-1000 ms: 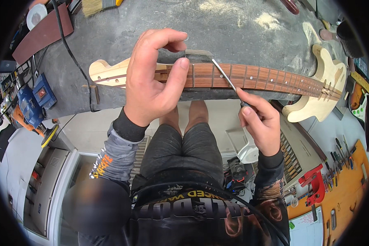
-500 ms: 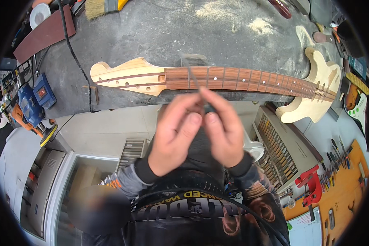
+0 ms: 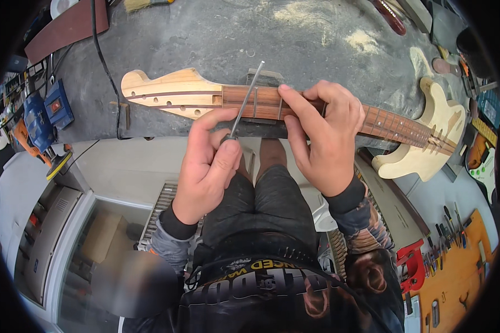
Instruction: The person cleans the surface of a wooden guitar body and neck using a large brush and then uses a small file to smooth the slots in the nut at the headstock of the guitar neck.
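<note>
Across the bench edge lies an unfinished electric guitar, its pale headstock (image 3: 178, 86) to the left and its bare wooden body (image 3: 408, 161) to the right. My left hand (image 3: 205, 166) grips a thin metal rod (image 3: 250, 95) near its lower end, the rod slanting up over the dark fretboard (image 3: 231, 97). Whatever handle it has is mostly hidden in the fingers. My right hand (image 3: 330, 136) rests on the fretboard with fingers apart, holding nothing, its index fingertip at the board's far edge. A grey block (image 3: 269, 74) shows behind the neck.
A black cable (image 3: 103, 69) runs over the bench (image 3: 194, 41) on the left, near a blue power tool (image 3: 36, 119). Sawdust (image 3: 363, 41) lies at the far right, with a red-handled tool (image 3: 391, 19) beyond. A red clamp (image 3: 410, 266) and hand tools stand lower right.
My hands have parted. The right one has moved onto the fretboard, and the left now holds the rod by itself, farther left. The view has also shifted slightly.
</note>
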{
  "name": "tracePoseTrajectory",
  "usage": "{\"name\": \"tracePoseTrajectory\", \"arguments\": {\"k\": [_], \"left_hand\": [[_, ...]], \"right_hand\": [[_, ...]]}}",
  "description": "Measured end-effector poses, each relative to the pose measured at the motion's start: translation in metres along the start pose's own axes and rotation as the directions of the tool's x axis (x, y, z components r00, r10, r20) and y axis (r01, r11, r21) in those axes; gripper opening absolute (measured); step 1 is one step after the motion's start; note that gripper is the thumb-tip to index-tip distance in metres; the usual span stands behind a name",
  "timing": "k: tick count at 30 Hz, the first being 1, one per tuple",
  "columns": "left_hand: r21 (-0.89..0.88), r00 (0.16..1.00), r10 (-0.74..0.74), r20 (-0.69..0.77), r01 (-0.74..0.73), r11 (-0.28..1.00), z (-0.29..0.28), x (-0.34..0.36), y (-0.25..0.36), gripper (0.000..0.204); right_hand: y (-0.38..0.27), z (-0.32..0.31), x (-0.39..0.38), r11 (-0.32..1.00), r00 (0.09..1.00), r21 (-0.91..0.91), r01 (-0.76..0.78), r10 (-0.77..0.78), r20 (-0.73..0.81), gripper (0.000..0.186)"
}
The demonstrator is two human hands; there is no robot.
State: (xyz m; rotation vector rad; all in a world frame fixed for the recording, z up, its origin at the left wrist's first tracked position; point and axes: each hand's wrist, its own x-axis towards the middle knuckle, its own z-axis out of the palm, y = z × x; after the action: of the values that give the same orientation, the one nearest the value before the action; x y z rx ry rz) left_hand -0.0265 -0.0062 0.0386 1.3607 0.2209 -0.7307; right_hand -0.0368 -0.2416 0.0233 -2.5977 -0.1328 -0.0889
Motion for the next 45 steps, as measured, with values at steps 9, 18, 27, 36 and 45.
{"name": "tracePoseTrajectory", "arguments": {"k": [9, 18, 27, 36, 45], "left_hand": [[0.052, 0.979, -0.184, 0.088, 0.180, 0.982, -0.001, 0.000, 0.007, 0.045], [0.318, 0.996, 0.084, 0.032, -0.090, 0.944, 0.000, 0.002, -0.004, 0.040], [0.441, 0.982, 0.162, 0.097, -0.188, 0.878, -0.009, 0.013, 0.007, 0.041], [0.056, 0.995, -0.099, 0.009, 0.098, 0.994, 0.004, 0.008, 0.001, 0.040], [-0.023, 0.997, -0.075, 0.012, 0.075, 0.997, 0.005, -0.003, -0.006, 0.041]], "right_hand": [[0.012, 0.010, -0.016, 0.996, 0.999, 0.085, 0.034, -0.034, -0.005, 0.064], [0.009, 0.013, -0.016, 0.997, 1.000, 0.079, 0.014, -0.012, -0.021, 0.068], [0.010, 0.014, -0.018, 0.997, 1.000, 0.078, 0.012, -0.011, -0.013, 0.068], [0.011, 0.015, -0.017, 0.997, 1.000, 0.071, 0.016, -0.015, -0.011, 0.067], [0.013, 0.013, -0.017, 0.997, 1.000, 0.078, 0.014, -0.013, -0.008, 0.065]]}}
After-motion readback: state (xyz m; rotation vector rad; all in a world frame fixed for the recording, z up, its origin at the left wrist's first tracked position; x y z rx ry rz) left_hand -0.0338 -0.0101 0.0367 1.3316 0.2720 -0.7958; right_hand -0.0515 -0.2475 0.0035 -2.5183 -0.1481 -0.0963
